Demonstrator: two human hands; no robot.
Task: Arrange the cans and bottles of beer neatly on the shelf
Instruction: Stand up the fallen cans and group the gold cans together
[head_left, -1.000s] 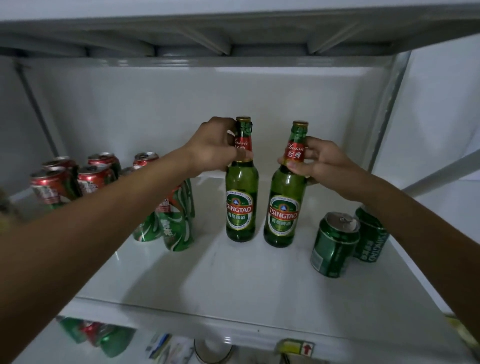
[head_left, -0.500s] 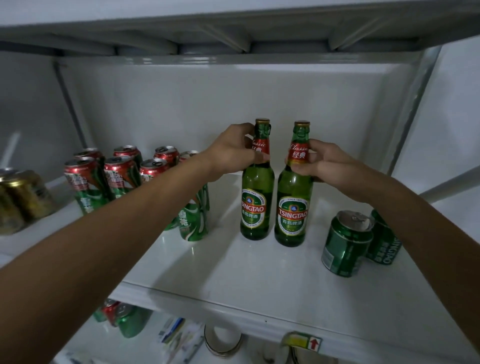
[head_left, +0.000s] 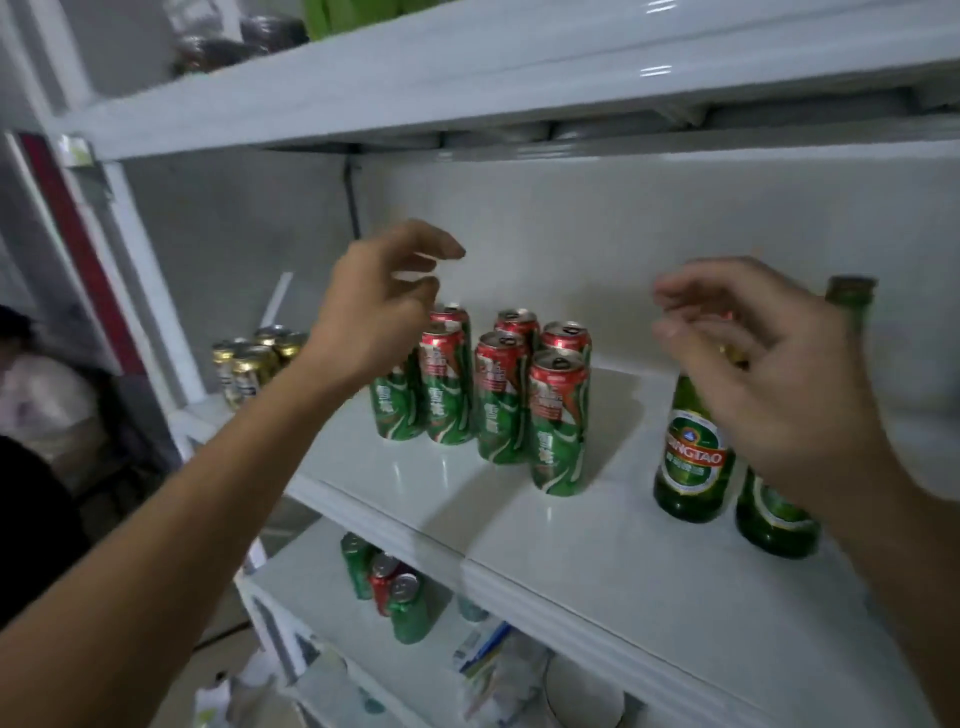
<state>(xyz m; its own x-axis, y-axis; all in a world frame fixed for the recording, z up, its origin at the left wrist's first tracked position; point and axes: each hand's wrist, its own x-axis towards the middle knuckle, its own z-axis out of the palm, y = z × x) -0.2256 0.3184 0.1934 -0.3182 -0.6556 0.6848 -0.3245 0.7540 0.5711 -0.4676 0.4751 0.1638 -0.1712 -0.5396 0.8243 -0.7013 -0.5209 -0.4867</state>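
1. The left hand (head_left: 379, 312) hangs in the air above the red-and-green cans (head_left: 498, 395), fingers loosely curled and spread, grasping nothing.
2. The right hand (head_left: 769, 374) is raised in front of the two green bottles (head_left: 693, 452), fingers relaxed and parted, released from both; motion blur softens its outline.
3. The cans stand upright in a tight cluster of two rows on the white shelf (head_left: 597, 540), toward its left part. The front can (head_left: 558, 423) is nearest the shelf edge.
4. The two bottles stand upright just beside each other on the same shelf, to the right of the cans and well apart from them. The left one shows a Tsingtao label; the right bottle (head_left: 779, 525) is mostly hidden by the right hand and wrist, its capped neck showing above the hand.
5. Gold cans (head_left: 254, 364) stand grouped further left on the next shelf section, partly behind the left forearm.
6. On the lower shelf (head_left: 311, 587) a few more green and red cans (head_left: 389, 587) stand together, with blurred packets beneath to the right.
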